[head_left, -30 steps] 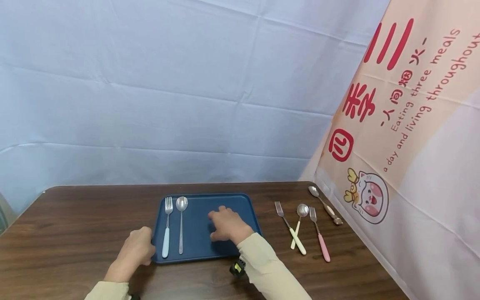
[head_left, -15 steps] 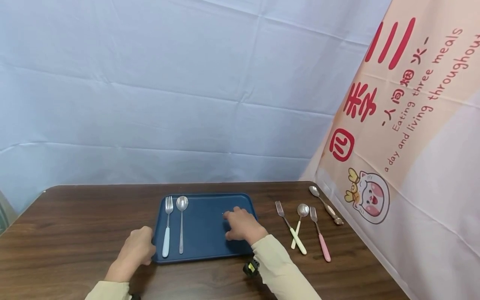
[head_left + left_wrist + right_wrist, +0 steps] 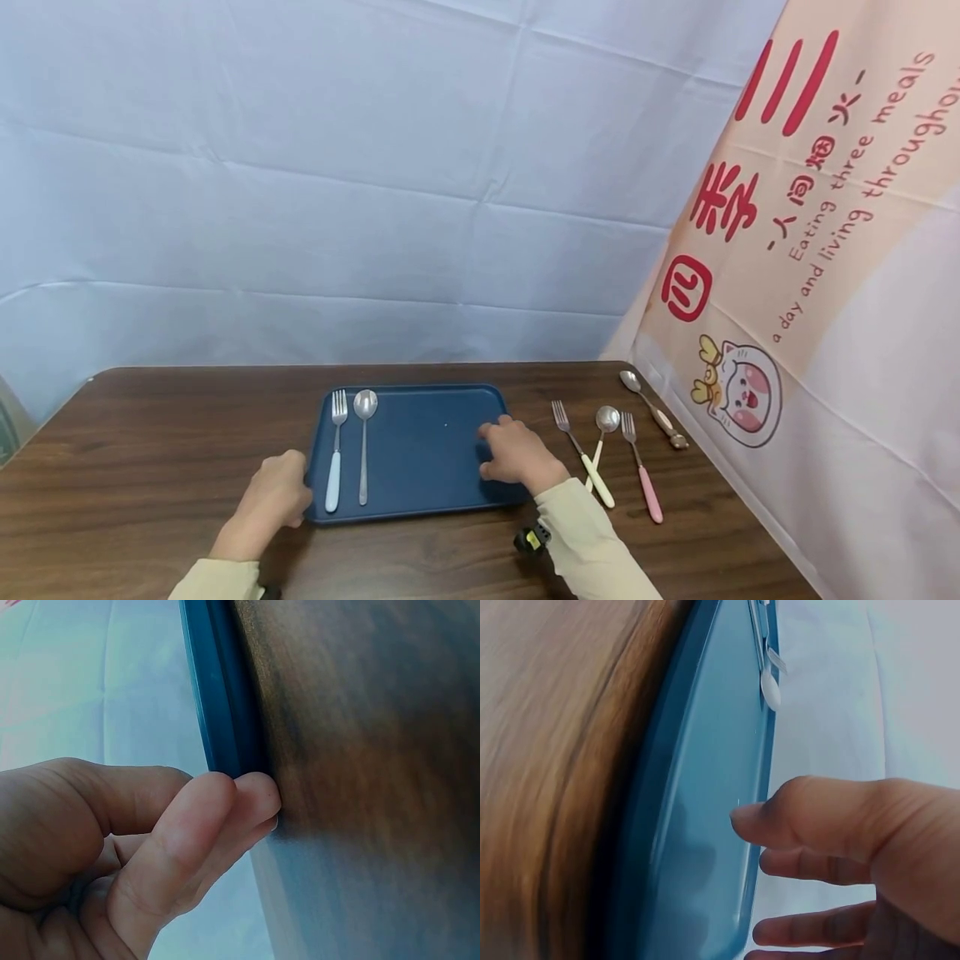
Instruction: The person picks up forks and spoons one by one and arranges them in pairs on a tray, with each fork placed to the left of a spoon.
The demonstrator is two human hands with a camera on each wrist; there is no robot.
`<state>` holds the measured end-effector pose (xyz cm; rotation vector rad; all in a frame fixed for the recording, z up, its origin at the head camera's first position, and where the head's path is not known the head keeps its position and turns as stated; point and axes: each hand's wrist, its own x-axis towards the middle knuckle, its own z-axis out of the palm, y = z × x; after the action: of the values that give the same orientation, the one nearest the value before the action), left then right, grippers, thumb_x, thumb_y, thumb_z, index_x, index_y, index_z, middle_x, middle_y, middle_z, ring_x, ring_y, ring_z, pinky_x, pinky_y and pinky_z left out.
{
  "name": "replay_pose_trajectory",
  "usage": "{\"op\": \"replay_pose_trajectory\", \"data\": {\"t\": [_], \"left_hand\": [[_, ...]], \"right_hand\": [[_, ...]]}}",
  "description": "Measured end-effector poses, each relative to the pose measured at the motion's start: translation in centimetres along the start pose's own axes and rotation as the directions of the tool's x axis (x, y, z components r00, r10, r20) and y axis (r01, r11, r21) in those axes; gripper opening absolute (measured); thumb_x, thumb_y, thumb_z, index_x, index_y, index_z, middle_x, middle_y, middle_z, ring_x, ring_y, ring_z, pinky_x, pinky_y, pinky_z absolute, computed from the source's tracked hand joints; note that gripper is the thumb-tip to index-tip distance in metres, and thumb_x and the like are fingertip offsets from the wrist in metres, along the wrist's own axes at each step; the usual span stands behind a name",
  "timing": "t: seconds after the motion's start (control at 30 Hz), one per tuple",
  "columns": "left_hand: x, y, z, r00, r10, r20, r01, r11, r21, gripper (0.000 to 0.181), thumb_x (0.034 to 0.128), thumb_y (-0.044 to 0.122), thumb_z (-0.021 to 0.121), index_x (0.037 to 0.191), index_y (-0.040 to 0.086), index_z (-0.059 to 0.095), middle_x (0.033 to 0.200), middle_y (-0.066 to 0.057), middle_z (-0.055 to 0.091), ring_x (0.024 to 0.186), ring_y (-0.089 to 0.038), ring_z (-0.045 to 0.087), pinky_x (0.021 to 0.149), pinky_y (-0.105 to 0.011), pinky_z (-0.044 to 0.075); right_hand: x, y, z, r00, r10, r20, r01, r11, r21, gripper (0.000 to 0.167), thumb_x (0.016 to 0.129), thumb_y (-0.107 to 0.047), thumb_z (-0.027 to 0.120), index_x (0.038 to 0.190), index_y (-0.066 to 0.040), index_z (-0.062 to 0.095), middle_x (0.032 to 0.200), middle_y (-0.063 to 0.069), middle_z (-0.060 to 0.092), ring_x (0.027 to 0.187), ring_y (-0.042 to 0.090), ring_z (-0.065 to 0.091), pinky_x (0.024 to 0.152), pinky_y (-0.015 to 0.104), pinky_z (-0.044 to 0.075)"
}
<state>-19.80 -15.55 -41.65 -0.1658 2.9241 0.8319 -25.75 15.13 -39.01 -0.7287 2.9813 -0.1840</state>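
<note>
A blue tray (image 3: 420, 454) lies on the table, with a blue-handled fork (image 3: 333, 475) and a silver spoon (image 3: 364, 450) side by side along its left part. My left hand (image 3: 273, 492) is at the tray's left edge near the front corner. Its curled fingers (image 3: 191, 825) and thumb pinch the rim in the left wrist view. Over the right side of the tray hovers my right hand (image 3: 517, 454), fingers spread and slightly bent, holding nothing. Thumb and fingers stand apart above the tray surface in the right wrist view.
Right of the tray lie a fork with a pale yellow handle (image 3: 596, 481) crossing a spoon (image 3: 607, 419), a pink-handled fork (image 3: 649, 493), and a spoon with a decorated handle (image 3: 662, 421). A pale curtain (image 3: 337, 183) hangs behind the wooden table (image 3: 150, 450).
My right hand has moved rightward, from the middle of the tray to its right side, with nothing in it. The left hand and the cutlery stay in place.
</note>
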Motion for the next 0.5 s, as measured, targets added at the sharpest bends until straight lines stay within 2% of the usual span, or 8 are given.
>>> {"op": "replay_pose_trajectory", "data": {"t": [0.13, 0.27, 0.5], "left_hand": [[0.0, 0.0, 0.0, 1.000, 0.006, 0.001, -0.006, 1.000, 0.001, 0.015, 0.0716, -0.010, 0.056, 0.086, -0.012, 0.054, 0.062, -0.012, 0.049, 0.047, -0.017, 0.052, 0.042, -0.026, 0.041], [0.0, -0.1, 0.0, 1.000, 0.006, 0.000, -0.006, 1.000, 0.000, 0.016, 0.0716, -0.011, 0.056, 0.087, -0.013, 0.054, 0.062, -0.012, 0.049, 0.046, -0.016, 0.052, 0.042, -0.026, 0.041], [0.0, -0.2, 0.0, 1.000, 0.020, -0.007, -0.020, 1.000, -0.005, 0.013, 0.0707, -0.011, 0.055, 0.084, -0.011, 0.054, 0.062, -0.012, 0.049, 0.046, -0.016, 0.052, 0.042, -0.026, 0.042]], "right_hand": [[-0.6, 0.9, -0.1, 1.000, 0.013, -0.005, -0.013, 1.000, 0.023, 0.046, 0.076, -0.016, 0.072, 0.118, -0.002, 0.060, 0.110, 0.019, 0.054, 0.094, 0.031, 0.054, 0.073, 0.043, 0.047], [-0.9, 1.9, 0.0, 1.000, 0.029, -0.008, -0.028, 0.998, 0.055, 0.046, 0.074, -0.015, 0.072, 0.117, 0.000, 0.060, 0.109, 0.020, 0.054, 0.089, 0.028, 0.055, 0.072, 0.041, 0.047], [-1.7, 4.0, 0.1, 0.995, 0.096, -0.035, -0.092, 0.991, 0.096, 0.048, 0.072, -0.015, 0.074, 0.116, 0.000, 0.060, 0.107, 0.017, 0.055, 0.086, 0.025, 0.054, 0.073, 0.042, 0.047]]}}
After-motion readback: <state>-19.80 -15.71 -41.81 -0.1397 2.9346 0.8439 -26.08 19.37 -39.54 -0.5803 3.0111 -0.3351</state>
